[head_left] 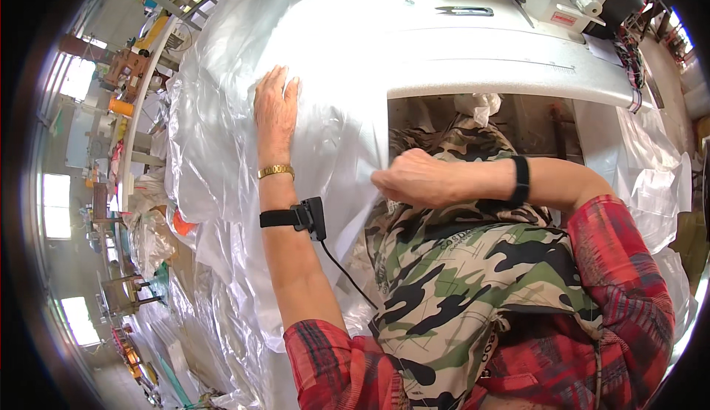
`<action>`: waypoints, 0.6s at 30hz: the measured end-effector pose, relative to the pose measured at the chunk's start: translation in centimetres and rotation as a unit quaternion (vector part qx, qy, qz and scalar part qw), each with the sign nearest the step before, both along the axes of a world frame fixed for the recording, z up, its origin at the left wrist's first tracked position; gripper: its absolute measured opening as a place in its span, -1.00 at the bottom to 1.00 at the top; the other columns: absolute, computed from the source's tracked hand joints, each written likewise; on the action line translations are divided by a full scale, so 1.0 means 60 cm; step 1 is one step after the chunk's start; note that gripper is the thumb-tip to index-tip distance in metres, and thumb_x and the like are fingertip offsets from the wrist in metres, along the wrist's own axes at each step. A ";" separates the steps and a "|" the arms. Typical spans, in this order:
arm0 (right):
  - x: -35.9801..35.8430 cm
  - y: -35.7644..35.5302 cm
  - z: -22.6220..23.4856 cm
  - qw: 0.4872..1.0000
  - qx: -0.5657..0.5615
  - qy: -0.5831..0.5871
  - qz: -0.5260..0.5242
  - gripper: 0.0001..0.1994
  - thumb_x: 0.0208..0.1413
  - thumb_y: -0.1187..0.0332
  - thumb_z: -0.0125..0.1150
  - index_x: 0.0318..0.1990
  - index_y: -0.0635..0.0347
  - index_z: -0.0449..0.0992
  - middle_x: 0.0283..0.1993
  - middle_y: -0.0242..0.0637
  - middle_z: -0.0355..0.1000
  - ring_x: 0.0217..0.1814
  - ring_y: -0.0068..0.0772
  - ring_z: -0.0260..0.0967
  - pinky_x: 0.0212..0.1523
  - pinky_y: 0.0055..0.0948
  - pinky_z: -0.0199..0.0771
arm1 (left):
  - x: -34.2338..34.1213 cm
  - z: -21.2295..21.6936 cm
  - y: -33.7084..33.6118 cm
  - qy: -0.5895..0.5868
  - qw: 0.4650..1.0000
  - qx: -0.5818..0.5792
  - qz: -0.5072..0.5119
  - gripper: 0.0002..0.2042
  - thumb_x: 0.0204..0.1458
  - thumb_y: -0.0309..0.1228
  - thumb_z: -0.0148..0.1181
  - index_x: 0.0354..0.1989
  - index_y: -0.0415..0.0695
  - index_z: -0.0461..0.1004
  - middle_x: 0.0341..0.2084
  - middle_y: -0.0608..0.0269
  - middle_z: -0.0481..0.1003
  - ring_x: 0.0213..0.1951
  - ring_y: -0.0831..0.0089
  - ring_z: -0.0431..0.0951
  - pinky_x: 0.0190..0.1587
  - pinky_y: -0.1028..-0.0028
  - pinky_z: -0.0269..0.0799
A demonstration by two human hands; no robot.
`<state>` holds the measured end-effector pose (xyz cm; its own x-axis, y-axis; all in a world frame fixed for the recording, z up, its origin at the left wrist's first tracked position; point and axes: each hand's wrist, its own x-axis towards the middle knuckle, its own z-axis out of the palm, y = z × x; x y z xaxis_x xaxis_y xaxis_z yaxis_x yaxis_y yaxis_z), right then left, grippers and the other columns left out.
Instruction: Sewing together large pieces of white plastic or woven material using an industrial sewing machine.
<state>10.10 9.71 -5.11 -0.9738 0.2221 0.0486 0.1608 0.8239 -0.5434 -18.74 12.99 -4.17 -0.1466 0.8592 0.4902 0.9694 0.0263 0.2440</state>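
Note:
A large, shiny white plastic sheet lies over the left of the white worktable and drapes down over its near edge. My left hand rests flat on it, fingers stretched out and pointing away from me. To the right, just below the table's edge, my right hand is closed with its knuckles up. Its fingertips pinch the sheet's right edge, which is drawn tight toward them. The exact grip is partly hidden behind the fingers.
A sewing machine stands at the far right of the table. Thread snips lie left of it. My lap is covered by a camouflage apron. More plastic sheeting hangs at the right.

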 end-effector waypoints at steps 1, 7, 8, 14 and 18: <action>0.020 -0.003 0.008 1.000 0.003 -0.001 -0.003 -0.90 -0.04 0.48 0.14 -0.40 0.31 0.37 -0.61 -0.11 0.40 -0.51 0.03 0.45 -0.48 -0.09 0.38 | -0.001 0.002 0.002 0.004 1.000 0.001 -0.005 -0.60 0.16 -0.27 0.11 0.10 -0.26 0.46 0.15 0.00 0.41 0.22 0.12 0.33 0.29 0.26 0.21; 0.076 -0.011 0.029 0.990 -0.125 0.053 -0.041 -0.90 0.02 0.46 0.17 -0.37 0.20 0.36 -0.59 -0.17 0.41 -0.48 -0.02 0.45 -0.42 -0.15 0.39 | 0.056 0.069 -0.044 -0.161 0.983 0.064 -0.051 -0.59 0.06 -0.36 0.25 0.07 -0.27 0.46 0.08 -0.09 0.45 0.11 0.05 0.43 0.20 0.27 0.30; 0.076 -0.011 0.027 0.990 -0.126 0.060 -0.039 -0.90 0.02 0.46 0.17 -0.37 0.20 0.36 -0.59 -0.17 0.41 -0.48 -0.02 0.45 -0.42 -0.15 0.39 | 0.084 0.074 -0.069 -0.158 0.984 0.067 -0.052 -0.63 0.03 -0.37 0.27 0.00 -0.26 0.48 0.00 -0.06 0.48 0.04 0.06 0.45 0.14 0.25 0.32; 0.075 -0.015 0.008 0.991 -0.076 0.105 -0.032 -0.87 0.06 0.46 0.20 -0.36 0.17 0.33 -0.63 -0.20 0.34 -0.57 -0.07 0.40 -0.53 -0.21 0.35 | 0.240 0.033 -0.207 -0.029 1.000 -0.004 -0.006 -0.74 -0.09 -0.38 0.38 -0.25 -0.19 0.51 -0.21 0.14 0.46 -0.09 0.20 0.45 0.00 0.25 0.28; 0.076 -0.016 0.005 0.993 -0.058 0.100 -0.023 -0.87 0.05 0.47 0.19 -0.36 0.17 0.33 -0.64 -0.19 0.33 -0.57 -0.06 0.40 -0.54 -0.20 0.34 | 0.259 0.020 -0.228 0.045 0.998 0.026 0.035 -0.81 -0.04 -0.41 0.34 -0.29 -0.15 0.49 -0.21 0.18 0.44 -0.11 0.22 0.42 -0.03 0.25 0.24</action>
<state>14.64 8.73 -4.81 -0.9358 0.2820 0.2114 0.0762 0.7476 -0.6597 -3.19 -0.67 -2.96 -0.1578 0.8221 0.5471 0.9839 0.0836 0.1582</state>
